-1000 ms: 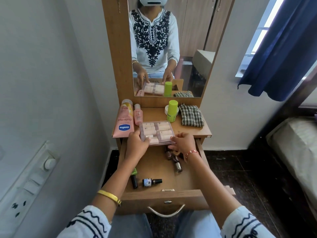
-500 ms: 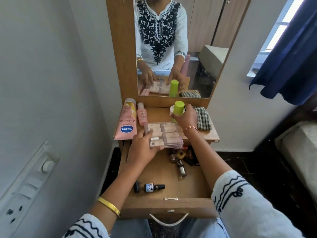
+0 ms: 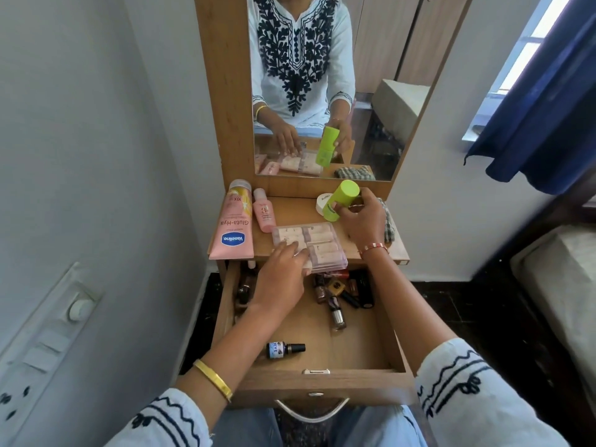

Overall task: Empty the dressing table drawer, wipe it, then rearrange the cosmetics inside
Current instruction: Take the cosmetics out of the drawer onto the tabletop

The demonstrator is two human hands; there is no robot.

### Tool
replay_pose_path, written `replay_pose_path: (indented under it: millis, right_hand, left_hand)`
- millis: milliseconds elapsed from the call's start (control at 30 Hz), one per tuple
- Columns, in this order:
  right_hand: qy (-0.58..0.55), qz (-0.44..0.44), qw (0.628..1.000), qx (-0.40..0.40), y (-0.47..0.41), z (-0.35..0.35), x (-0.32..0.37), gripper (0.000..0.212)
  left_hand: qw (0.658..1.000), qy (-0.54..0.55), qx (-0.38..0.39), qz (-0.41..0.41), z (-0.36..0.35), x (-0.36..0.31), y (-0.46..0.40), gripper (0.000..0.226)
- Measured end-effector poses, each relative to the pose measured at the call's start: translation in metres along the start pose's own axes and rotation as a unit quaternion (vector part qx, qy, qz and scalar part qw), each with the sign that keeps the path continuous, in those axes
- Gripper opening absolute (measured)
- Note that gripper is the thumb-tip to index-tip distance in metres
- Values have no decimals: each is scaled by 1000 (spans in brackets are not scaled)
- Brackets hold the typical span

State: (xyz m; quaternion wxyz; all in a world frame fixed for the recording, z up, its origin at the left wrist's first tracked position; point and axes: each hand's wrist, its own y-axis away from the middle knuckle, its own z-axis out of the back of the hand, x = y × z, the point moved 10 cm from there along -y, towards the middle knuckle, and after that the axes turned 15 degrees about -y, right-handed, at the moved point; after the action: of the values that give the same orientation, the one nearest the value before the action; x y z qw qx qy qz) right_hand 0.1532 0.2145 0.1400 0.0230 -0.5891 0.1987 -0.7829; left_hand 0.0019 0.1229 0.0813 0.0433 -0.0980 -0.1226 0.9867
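Observation:
The wooden drawer [image 3: 322, 383] stands pulled open below the dressing table top [image 3: 290, 214]. Inside lie a small dark bottle [image 3: 285, 349] near the front and several nail polish bottles [image 3: 338, 295] at the back right. A clear pink palette case [image 3: 317, 245] rests on the table's front edge, overhanging the drawer; my left hand [image 3: 283, 279] grips its near left corner. My right hand [image 3: 362, 217] holds a lime green bottle [image 3: 342, 198], tilted above the table top.
On the table top lie a pink Vaseline tube [image 3: 232, 227], a small pink bottle [image 3: 264, 212], a white jar [image 3: 323, 203] and a checked cloth [image 3: 388, 224]. A mirror [image 3: 322, 91] rises behind. A wall with a switch panel [image 3: 48, 340] stands left, a bed [image 3: 561, 285] right.
My right hand left the palette case, reached to the green bottle and lifted it at a tilt. My left hand keeps the case on the table edge.

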Motion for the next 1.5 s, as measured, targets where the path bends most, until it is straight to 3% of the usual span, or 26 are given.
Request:
replay_pose_path:
  millis: [233, 633, 1100, 1500]
  right_hand:
    - [-13, -3, 1000, -4, 0, 5, 0, 32]
    - [3, 4, 1000, -14, 3, 6, 3, 31]
    - [26, -15, 999, 37, 1, -10, -5, 28]
    - [65, -39, 994, 83, -1, -37, -6, 40]
  left_hand:
    - [998, -28, -17, -47, 2, -20, 4, 43]
    - [998, -42, -20, -32, 2, -4, -24, 52]
    - [999, -37, -21, -6, 2, 14, -28, 50]
    - [999, -24, -18, -13, 3, 18, -31, 45]
